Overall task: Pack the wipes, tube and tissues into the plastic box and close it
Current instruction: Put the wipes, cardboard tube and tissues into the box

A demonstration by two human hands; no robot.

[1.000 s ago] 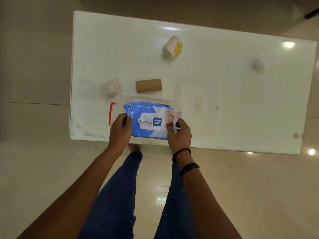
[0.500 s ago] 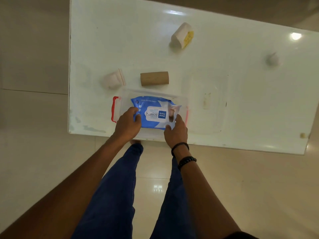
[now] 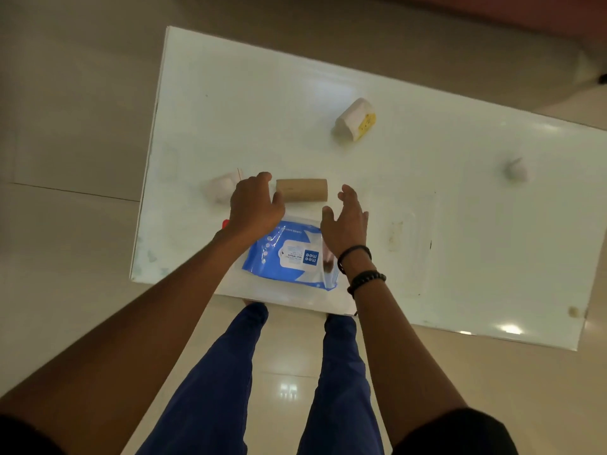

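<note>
A blue pack of wet wipes lies inside the clear plastic box with red latches at the table's near edge. Just beyond the box lies a brown cardboard tube on its side. My left hand hovers open over the box's far left corner, fingers near the tube's left end. My right hand is open too, over the box's far right side, close to the tube's right end. Neither hand holds anything. A small white tissue pack rests left of the tube, partly hidden by my left hand.
A white and yellow wrapped pack lies further back on the white table. A crumpled white tissue ball sits at the far right. The clear lid lies flat to the right of the box.
Both hands let go of the wipes pack, which now lies in the box, and moved forward toward the cardboard tube with fingers spread.
</note>
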